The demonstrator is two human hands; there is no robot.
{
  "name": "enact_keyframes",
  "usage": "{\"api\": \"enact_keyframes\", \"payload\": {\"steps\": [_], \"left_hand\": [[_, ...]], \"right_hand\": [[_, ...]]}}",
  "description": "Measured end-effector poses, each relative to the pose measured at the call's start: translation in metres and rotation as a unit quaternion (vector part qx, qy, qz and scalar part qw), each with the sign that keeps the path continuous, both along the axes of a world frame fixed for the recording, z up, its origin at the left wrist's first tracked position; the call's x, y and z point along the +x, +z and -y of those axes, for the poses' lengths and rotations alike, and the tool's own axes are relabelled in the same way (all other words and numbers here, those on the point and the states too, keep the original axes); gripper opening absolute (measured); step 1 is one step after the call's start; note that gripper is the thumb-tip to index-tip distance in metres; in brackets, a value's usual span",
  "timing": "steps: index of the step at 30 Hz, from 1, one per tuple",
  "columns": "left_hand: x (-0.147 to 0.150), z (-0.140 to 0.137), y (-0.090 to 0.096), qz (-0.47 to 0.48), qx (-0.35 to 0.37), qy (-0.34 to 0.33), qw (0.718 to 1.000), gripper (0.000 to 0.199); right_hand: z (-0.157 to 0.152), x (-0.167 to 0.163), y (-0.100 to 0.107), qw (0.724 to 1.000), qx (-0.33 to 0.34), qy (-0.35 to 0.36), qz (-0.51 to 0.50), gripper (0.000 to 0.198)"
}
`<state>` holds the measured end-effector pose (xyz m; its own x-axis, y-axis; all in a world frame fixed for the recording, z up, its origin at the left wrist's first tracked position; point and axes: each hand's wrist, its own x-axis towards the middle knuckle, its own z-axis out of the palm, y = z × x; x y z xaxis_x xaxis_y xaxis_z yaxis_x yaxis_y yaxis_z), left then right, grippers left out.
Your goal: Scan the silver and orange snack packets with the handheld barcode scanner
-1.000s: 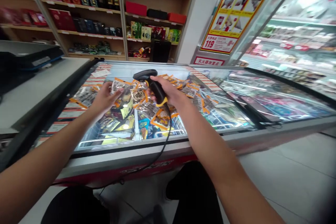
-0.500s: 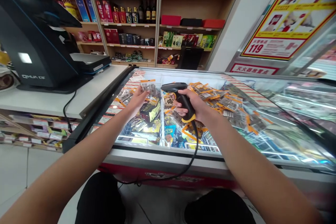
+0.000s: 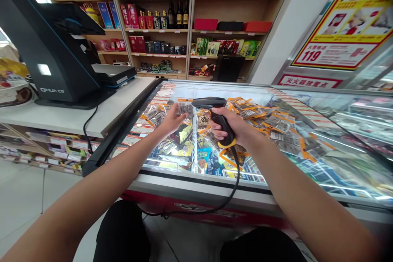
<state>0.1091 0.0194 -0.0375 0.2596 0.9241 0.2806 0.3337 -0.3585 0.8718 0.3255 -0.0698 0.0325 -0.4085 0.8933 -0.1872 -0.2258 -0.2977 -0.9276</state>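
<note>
My right hand point(image 3: 225, 125) is wrapped round the grip of a black and yellow handheld barcode scanner point(image 3: 210, 102), its head pointing left and its cord point(image 3: 235, 176) hanging down over the freezer's front. To the left, my left hand point(image 3: 172, 120) has its thumb and fingers apart. Just beyond those fingers is a clear snack packet point(image 3: 185, 107) with an orange top edge and a barcode label, partly covered by the hand. Similar orange-edged packets point(image 3: 279, 123) lie heaped in the chest freezer point(image 3: 211, 182) right of the white wire divider point(image 3: 194, 143).
On the counter point(image 3: 129, 94) at left stand a black checkout terminal point(image 3: 61, 57) and its scale point(image 3: 113, 73). Shelves point(image 3: 159, 30) with boxes and bottles line the back. A red and yellow poster point(image 3: 340, 24) is on the right. The freezer's glass lid point(image 3: 344, 131) covers the right side.
The view has shifted slightly left. My left hand pinched the packet before; its fingers are now spread, with the packet just beyond them. My right hand still holds the scanner.
</note>
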Motion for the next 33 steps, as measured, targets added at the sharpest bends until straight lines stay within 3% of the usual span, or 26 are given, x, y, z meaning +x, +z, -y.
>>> {"api": "enact_keyframes", "payload": {"steps": [3, 5, 10, 17, 20, 23, 26, 28, 29, 31, 33], "left_hand": [[-0.003, -0.003, 0.001, -0.028, 0.004, 0.019, 0.999, 0.044], [-0.009, -0.005, 0.005, -0.068, 0.047, 0.063, 0.995, 0.052], [-0.035, -0.014, 0.017, -0.198, 0.131, 0.165, 0.957, 0.070], [-0.054, -0.001, 0.041, -0.374, 0.125, 0.244, 0.886, 0.047], [-0.051, 0.008, 0.049, -0.397, 0.173, 0.268, 0.861, 0.044], [-0.033, 0.016, 0.044, -0.375, 0.258, 0.205, 0.867, 0.041], [-0.005, 0.020, 0.029, -0.355, 0.312, -0.007, 0.881, 0.039], [0.008, 0.021, 0.019, -0.373, 0.323, -0.148, 0.857, 0.040], [0.012, 0.021, 0.015, -0.381, 0.321, -0.186, 0.847, 0.042], [0.013, 0.019, 0.012, -0.394, 0.313, -0.204, 0.840, 0.046], [0.005, 0.015, 0.012, -0.405, 0.307, -0.177, 0.843, 0.050]], "right_hand": [[-0.001, 0.001, 0.000, 1.000, 0.004, -0.005, -0.004, 0.023], [-0.003, 0.005, -0.001, 1.000, 0.011, -0.016, -0.023, 0.024], [-0.008, 0.018, 0.001, 0.996, -0.007, -0.066, -0.054, 0.026], [-0.010, 0.022, 0.002, 0.993, -0.005, -0.092, -0.077, 0.024], [-0.010, 0.022, 0.002, 0.993, -0.001, -0.083, -0.082, 0.024], [-0.010, 0.021, 0.004, 0.993, -0.005, -0.081, -0.090, 0.023], [-0.009, 0.020, 0.005, 0.992, -0.011, -0.083, -0.090, 0.023], [-0.009, 0.019, 0.006, 0.992, -0.012, -0.084, -0.089, 0.023], [-0.009, 0.019, 0.006, 0.992, -0.012, -0.087, -0.089, 0.023], [-0.008, 0.019, 0.006, 0.992, -0.015, -0.093, -0.089, 0.024], [-0.007, 0.018, 0.006, 0.991, -0.020, -0.097, -0.088, 0.025]]}}
